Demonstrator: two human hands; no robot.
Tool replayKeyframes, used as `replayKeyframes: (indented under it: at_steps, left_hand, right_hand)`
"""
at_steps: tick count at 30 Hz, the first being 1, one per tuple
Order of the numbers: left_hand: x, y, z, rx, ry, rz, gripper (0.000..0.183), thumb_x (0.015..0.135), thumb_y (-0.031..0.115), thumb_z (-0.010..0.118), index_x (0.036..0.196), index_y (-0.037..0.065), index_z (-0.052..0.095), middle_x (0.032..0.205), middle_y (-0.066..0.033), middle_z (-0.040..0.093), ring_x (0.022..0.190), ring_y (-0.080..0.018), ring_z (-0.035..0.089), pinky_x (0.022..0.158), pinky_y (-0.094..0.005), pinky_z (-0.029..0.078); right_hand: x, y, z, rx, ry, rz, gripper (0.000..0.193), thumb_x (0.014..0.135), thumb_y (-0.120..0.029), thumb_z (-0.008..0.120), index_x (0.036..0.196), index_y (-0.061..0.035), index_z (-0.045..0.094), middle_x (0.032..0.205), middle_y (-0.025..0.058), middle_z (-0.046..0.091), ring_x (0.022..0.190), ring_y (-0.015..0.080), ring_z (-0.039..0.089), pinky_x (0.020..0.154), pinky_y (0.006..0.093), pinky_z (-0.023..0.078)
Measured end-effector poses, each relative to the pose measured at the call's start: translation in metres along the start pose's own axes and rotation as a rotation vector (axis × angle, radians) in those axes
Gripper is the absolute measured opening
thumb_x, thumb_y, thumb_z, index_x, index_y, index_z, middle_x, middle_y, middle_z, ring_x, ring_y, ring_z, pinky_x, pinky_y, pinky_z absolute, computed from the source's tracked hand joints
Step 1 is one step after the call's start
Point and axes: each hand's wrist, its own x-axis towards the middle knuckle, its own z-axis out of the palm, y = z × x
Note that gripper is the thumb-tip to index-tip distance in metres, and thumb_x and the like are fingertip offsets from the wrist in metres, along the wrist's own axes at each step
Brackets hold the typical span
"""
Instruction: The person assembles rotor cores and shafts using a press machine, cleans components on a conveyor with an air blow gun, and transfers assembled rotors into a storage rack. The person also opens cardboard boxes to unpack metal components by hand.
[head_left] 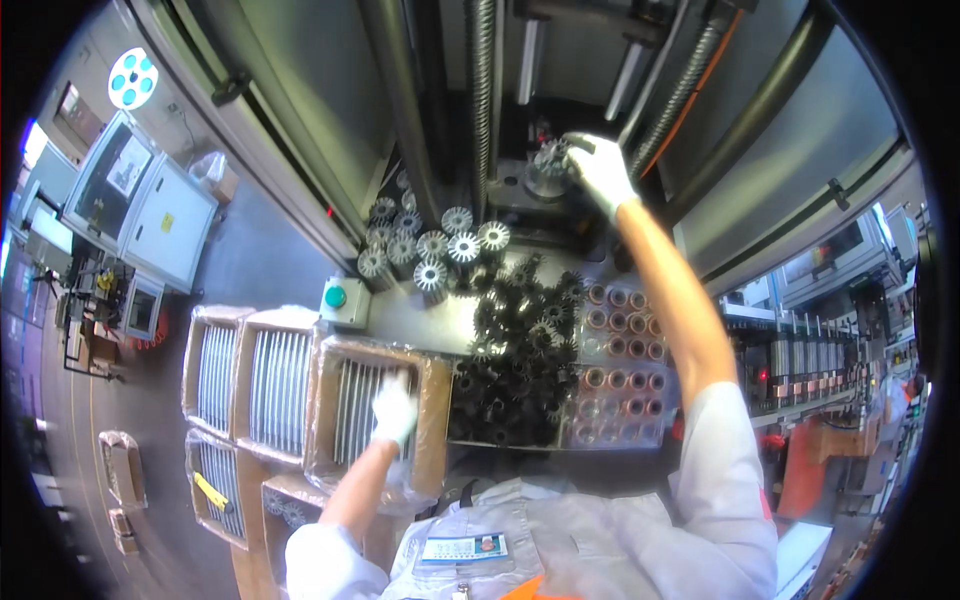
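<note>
My right hand [602, 172], in a white glove with dark fingertips, reaches into the machine. Its fingers are closed around a slotted metal core [550, 160] seated on the round metal fixture [545, 184]. Over a plastic-lined cardboard box [432, 420] of metal shafts [352, 400] is my left hand [396, 408], also gloved. Its fingers are blurred against the shafts, so their grip does not show. Several slotted metal cores [463, 246] stand on the machine's table to the left of the fixture. Dark toothed pieces [515, 370] lie heaped between my arms.
Copper-coloured rings [595, 378] sit in clear trays [590, 428] beside the heap. More boxes of shafts [280, 375] stand at the left, one with a yellow cutter [211, 493] on top. A green button box [340, 299] sits at the table's corner. Vertical machine columns [405, 110] flank the fixture.
</note>
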Motion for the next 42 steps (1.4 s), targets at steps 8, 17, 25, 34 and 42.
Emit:
replayKeyframes:
  at_steps: [8,17,25,34,42]
  left_hand:
    - [0.063,-0.018,-0.030,0.189,-0.237,0.189,0.031,0.079,0.032,0.067,0.098,0.008,0.074,0.089,-0.0211,0.071,0.085,-0.0370,0.069,0.079,-0.0484,0.054]
    - [0.040,-0.022,-0.051,-0.189,0.038,0.129,0.029,0.078,0.017,0.073,0.103,0.006,0.065,0.090,-0.0179,0.068,0.086,-0.0354,0.067,0.077,-0.0425,0.054]
    - [-0.079,-0.032,-0.085,-0.773,-0.736,-0.487,0.032,0.089,0.020,0.074,0.114,0.001,0.067,0.100,-0.0071,0.070,0.091,-0.0143,0.062,0.085,-0.0301,0.051]
    - [0.117,0.175,-0.162,-0.828,-0.157,0.031,0.040,0.096,0.025,0.069,0.127,0.001,0.062,0.092,-0.0004,0.062,0.080,-0.0052,0.057,0.073,-0.0207,0.046]
    - [0.287,0.342,-0.179,-1.170,0.105,0.401,0.024,0.100,0.025,0.063,0.110,0.004,0.066,0.064,0.0087,0.047,0.044,-0.0022,0.035,0.039,-0.0204,0.028]
  right_hand:
    - [0.048,0.025,-0.017,-0.034,-0.207,0.045,0.030,0.094,-0.009,0.061,0.122,-0.0054,0.070,0.097,0.0001,0.072,0.075,0.0086,0.061,0.067,0.0244,0.050]
    - [-0.015,0.020,0.010,-0.901,0.040,-0.472,0.051,0.089,-0.005,0.051,0.134,-0.0269,0.061,0.105,0.0143,0.059,0.086,0.0360,0.066,0.076,0.0461,0.055]
    - [-0.043,0.010,-0.006,-0.530,0.126,-0.403,0.047,0.093,-0.014,0.053,0.138,-0.0233,0.059,0.134,0.0197,0.052,0.104,0.0367,0.064,0.091,0.0438,0.053]
    - [-0.190,0.041,-0.041,-0.127,-0.013,-0.093,0.040,0.094,-0.015,0.060,0.133,-0.0083,0.060,0.133,0.0206,0.054,0.127,0.0362,0.052,0.109,0.0419,0.041]
    - [-0.305,0.050,-0.110,-0.396,0.065,-0.021,0.031,0.091,-0.006,0.065,0.122,-0.0042,0.066,0.122,0.0217,0.061,0.114,0.0379,0.061,0.096,0.0419,0.050]
